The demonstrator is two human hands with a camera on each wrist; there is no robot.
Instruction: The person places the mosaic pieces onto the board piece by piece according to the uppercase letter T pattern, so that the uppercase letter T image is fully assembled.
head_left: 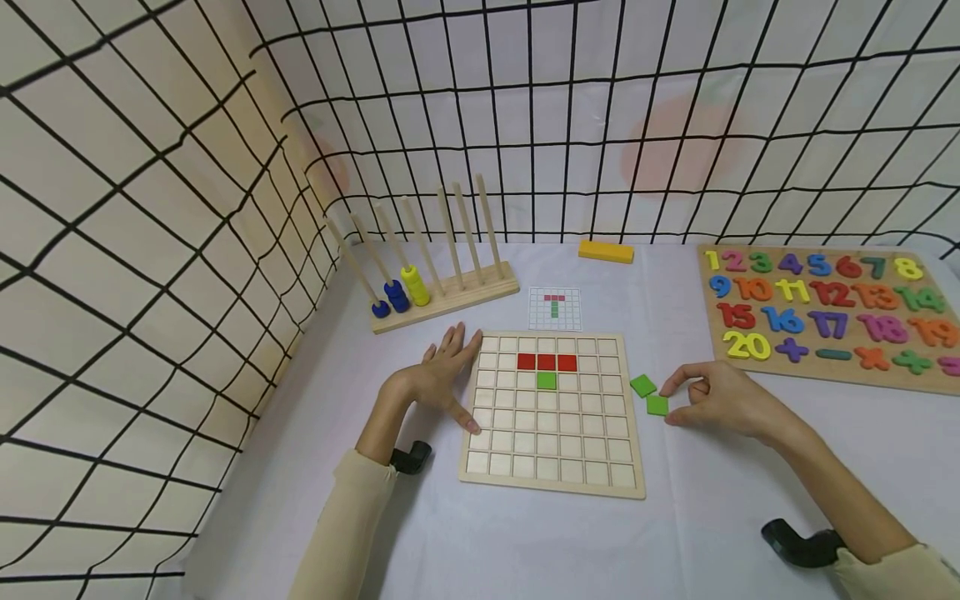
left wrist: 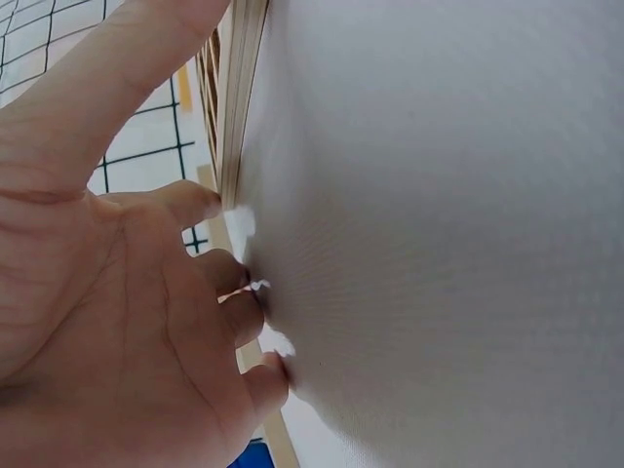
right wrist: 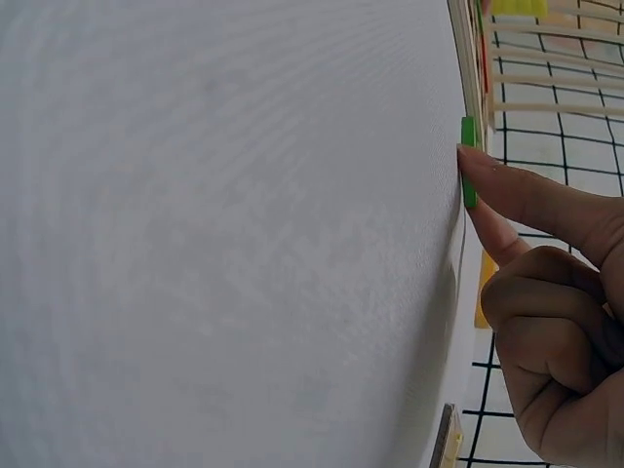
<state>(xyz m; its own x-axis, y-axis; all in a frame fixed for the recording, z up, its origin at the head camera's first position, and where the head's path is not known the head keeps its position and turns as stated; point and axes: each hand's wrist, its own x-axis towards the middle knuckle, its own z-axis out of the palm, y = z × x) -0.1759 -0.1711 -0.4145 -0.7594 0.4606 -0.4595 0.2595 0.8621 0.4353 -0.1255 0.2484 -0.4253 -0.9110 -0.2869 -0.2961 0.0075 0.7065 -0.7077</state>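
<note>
A wooden grid board (head_left: pixel 517 467) lies flat on the white cloth. Three red tiles (head_left: pixel 547 362) form a row in its upper part, and one green tile (head_left: pixel 547 381) sits under the middle one. Along the board's left side my left hand (head_left: pixel 435 375) rests with fingers spread, the thumb over the edge and the index finger at the upper left corner. To the right of the board my right hand (head_left: pixel 723 400) pinches a green square tile (head_left: pixel 657 406) by its edges between thumb and index finger, at the cloth. Another loose green tile (head_left: pixel 643 385) lies just beside it.
A small printed pattern card (head_left: pixel 555 309) lies behind the board. Back left stands a peg rack (head_left: pixel 480 283) with blue and yellow beads. A yellow bar (head_left: pixel 606 252) lies at the back, a number puzzle board (head_left: pixel 708 308) at the right. Black wire mesh (head_left: pixel 531 150) encloses the back and left.
</note>
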